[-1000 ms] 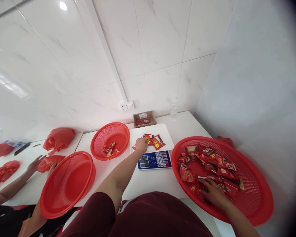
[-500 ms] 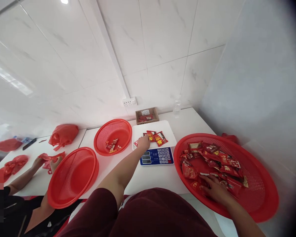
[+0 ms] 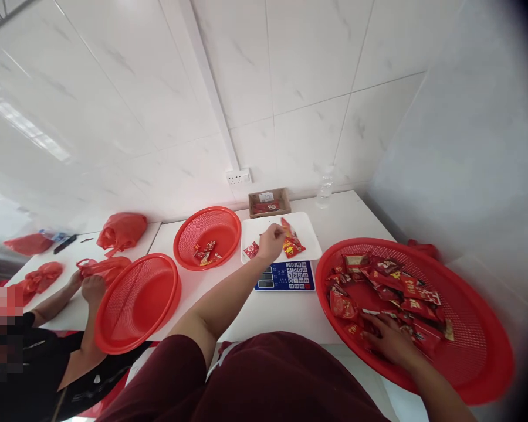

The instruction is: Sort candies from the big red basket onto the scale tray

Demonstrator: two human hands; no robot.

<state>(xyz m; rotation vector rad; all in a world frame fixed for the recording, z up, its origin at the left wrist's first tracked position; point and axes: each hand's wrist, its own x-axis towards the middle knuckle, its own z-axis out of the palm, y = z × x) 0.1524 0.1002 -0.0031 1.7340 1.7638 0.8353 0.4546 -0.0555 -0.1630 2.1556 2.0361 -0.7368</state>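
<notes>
My left hand (image 3: 271, 241) is closed over the white weighing pan (image 3: 305, 225) of the scale, pinching a small red snack packet (image 3: 287, 227) that is tipped up on edge. Another red and yellow packet (image 3: 294, 248) lies just under it, and a red and white packet (image 3: 251, 250) lies on the pan's left side. My right hand (image 3: 387, 340) rests inside the large red basket (image 3: 475, 340) with its fingers stretched over the packets (image 3: 416, 293) heaped there. The scale's blue keypad (image 3: 295, 275) faces me.
A red basket (image 3: 235, 225) with a few packets and another red basket (image 3: 173, 293) stand left. A cardboard box (image 3: 286, 202) and a clear bottle (image 3: 325, 190) are by the wall. A co-worker's hands (image 3: 92, 287) handle a red bag (image 3: 108, 266).
My left hand has lifted a packet up from the pan and shifted slightly rightward and upward. My right hand stays among the packets. The co-worker's hands have moved at the red bag.
</notes>
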